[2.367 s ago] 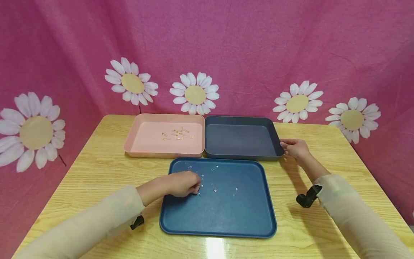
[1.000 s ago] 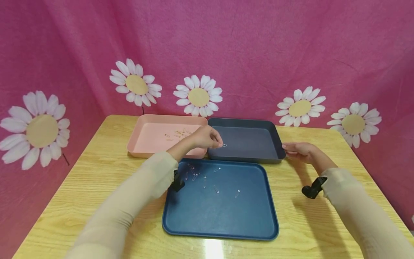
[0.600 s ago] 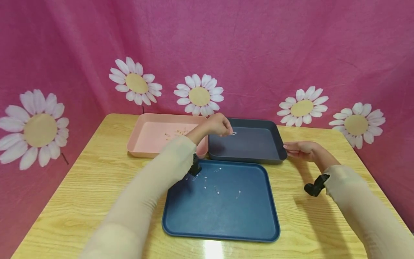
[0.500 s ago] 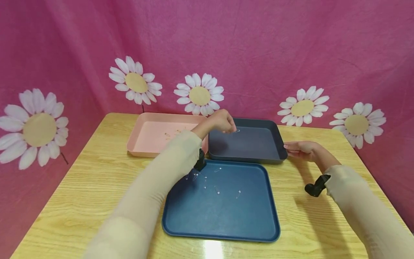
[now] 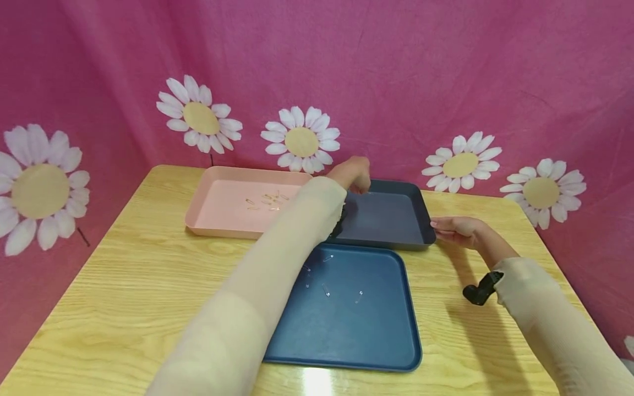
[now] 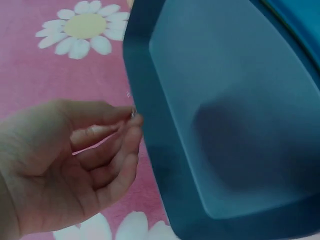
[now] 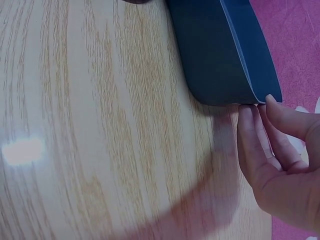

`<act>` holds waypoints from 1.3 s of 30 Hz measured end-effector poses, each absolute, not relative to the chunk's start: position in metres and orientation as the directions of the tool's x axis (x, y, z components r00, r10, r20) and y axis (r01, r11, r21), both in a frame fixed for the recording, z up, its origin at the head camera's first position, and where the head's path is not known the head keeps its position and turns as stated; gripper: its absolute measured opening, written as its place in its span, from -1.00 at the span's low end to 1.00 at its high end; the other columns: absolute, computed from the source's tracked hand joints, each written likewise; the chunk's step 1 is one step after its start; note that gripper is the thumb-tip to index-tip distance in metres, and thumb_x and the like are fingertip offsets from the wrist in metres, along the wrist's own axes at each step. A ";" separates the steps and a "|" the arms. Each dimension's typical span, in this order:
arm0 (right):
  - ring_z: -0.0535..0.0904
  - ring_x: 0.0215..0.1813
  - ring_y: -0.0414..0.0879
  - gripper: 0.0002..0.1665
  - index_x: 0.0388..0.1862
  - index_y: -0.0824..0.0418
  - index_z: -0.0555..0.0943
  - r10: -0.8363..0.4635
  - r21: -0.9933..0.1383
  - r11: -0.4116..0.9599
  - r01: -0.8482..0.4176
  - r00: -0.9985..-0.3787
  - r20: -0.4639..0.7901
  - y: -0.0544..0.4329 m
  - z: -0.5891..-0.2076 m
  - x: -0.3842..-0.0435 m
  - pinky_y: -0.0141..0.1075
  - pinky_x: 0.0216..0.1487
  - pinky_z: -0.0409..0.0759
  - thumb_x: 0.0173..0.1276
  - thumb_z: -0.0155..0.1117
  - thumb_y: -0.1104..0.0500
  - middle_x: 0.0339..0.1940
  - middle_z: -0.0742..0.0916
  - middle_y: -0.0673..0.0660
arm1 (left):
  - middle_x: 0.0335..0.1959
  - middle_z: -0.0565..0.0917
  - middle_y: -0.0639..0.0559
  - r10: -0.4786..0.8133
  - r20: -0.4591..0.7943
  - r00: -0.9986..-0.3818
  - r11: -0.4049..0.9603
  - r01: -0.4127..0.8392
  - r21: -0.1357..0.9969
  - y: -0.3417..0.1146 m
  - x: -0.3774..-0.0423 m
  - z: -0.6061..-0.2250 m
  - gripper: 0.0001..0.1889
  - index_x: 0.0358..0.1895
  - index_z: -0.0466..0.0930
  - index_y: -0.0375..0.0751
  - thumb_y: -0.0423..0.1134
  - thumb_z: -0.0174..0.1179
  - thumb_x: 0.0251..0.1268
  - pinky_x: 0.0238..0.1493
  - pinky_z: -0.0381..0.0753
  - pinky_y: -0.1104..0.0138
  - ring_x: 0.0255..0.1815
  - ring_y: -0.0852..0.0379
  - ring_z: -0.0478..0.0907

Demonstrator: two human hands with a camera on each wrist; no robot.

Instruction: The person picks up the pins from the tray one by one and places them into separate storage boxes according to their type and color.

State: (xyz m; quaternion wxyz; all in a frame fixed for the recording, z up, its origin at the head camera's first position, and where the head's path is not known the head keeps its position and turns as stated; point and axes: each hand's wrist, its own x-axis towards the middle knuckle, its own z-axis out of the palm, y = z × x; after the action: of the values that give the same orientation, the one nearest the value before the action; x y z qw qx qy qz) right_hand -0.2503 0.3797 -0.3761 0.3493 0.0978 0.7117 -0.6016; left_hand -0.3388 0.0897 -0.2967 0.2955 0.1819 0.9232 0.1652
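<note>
My left hand [image 5: 354,173] is over the far left part of the dark grey tray [image 5: 391,220]. In the left wrist view, its thumb and forefinger pinch a small silver safety pin [image 6: 133,114], mostly hidden by the fingertips. My right hand [image 5: 460,230] holds the right end of the same tray, thumb at the rim and fingers against the outer wall in the right wrist view. Several silver safety pins [image 5: 325,290] lie scattered on the blue tray [image 5: 356,330] in front; my left sleeve covers that tray's left part.
Left of the dark grey tray stands a pink tray [image 5: 218,217] with several gold safety pins [image 5: 267,201] in it. All three trays rest on a wooden table [image 5: 124,275]. A pink curtain [image 5: 386,82] with daisies hangs right behind the table.
My left hand has come up from the blue tray with a silver safety pin and moved away and right, to the far side of the dark grey tray. The right hand stays at the tray's end.
</note>
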 end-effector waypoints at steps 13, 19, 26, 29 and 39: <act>0.64 -0.19 -0.39 -0.58 0.27 0.17 0.46 -0.261 -0.782 0.233 0.578 -0.737 -0.623 0.369 -0.369 -0.248 -0.55 -0.08 0.66 0.46 0.10 0.18 -0.32 0.73 -0.21 | -0.45 0.62 0.06 0.424 -0.435 -0.794 0.873 0.231 0.429 0.076 -0.333 -0.319 -0.89 -0.22 0.63 -0.24 -0.37 0.15 0.24 -0.53 0.44 0.48 -0.56 0.25 0.46; 0.65 -0.22 -0.37 -0.68 -0.42 -0.10 0.67 -0.267 -0.785 0.185 0.592 -0.738 -0.620 0.374 -0.367 -0.247 -0.54 -0.12 0.67 0.46 0.08 0.21 -0.35 0.74 -0.17 | -0.43 0.64 0.09 0.577 -0.326 -0.749 0.764 0.354 0.539 0.070 -0.312 -0.323 -0.83 -0.22 0.72 -0.27 -0.39 0.13 0.26 -0.27 0.54 0.43 -0.36 0.25 0.50; 0.63 -0.24 -0.40 -0.69 -0.41 -0.13 0.64 -0.267 -0.793 0.192 0.578 -0.747 -0.609 0.376 -0.371 -0.245 -0.57 -0.13 0.65 0.47 0.07 0.20 -0.37 0.72 -0.20 | -0.14 0.73 -0.07 0.693 -0.213 -0.689 0.671 0.508 0.541 0.057 -0.278 -0.318 -0.83 -0.15 0.72 -0.27 -0.30 0.20 0.30 -0.02 0.63 0.35 -0.09 0.09 0.60; 0.62 -0.24 -0.40 -0.66 -0.44 -0.15 0.65 -0.265 -0.794 0.182 0.581 -0.748 -0.608 0.376 -0.372 -0.244 -0.58 -0.14 0.65 0.47 0.07 0.19 -0.37 0.72 -0.21 | -0.14 0.73 -0.09 0.727 -0.203 -0.656 0.638 0.536 0.553 0.047 -0.263 -0.320 -0.85 -0.17 0.70 -0.26 -0.30 0.21 0.30 -0.02 0.62 0.36 -0.07 0.06 0.61; 0.64 -0.27 -0.38 -0.62 -0.49 -0.14 0.66 -0.237 -0.788 0.155 0.595 -0.752 -0.615 0.376 -0.373 -0.243 -0.56 -0.15 0.67 0.47 0.06 0.21 -0.40 0.72 -0.18 | -0.26 0.75 -0.07 0.826 -0.225 -0.517 0.532 0.584 0.613 0.011 -0.214 -0.335 -0.89 -0.21 0.70 -0.29 -0.37 0.24 0.25 -0.18 0.60 0.51 -0.21 0.14 0.64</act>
State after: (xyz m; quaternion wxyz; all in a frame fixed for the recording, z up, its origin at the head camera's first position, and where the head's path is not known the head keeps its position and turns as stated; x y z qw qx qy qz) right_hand -0.2430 0.3758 -0.3728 0.3270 0.1305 0.6861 -0.6367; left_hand -0.2138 0.0109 -0.3347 0.2544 0.4208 0.8375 0.2384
